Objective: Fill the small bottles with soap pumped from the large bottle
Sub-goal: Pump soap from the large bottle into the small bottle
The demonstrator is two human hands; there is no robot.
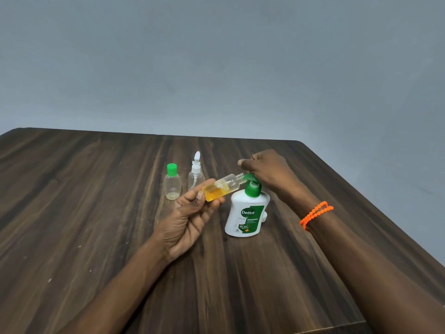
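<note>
Your left hand (190,218) grips the small clear plastic bottle (222,188) — tilted, about half full of yellow soap — with its open neck touching the green spout of the large white Dettol pump bottle (245,210). Your right hand (265,172) rests on the pump head, fingers curled over it. 2 other small bottles stand behind on the dark wooden table (96,213): 1 with a green cap (172,182), 1 with a white sprayer (195,173).

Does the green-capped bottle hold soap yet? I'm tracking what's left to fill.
No, the green-capped bottle stands capped on the table, clear and practically empty.
</note>
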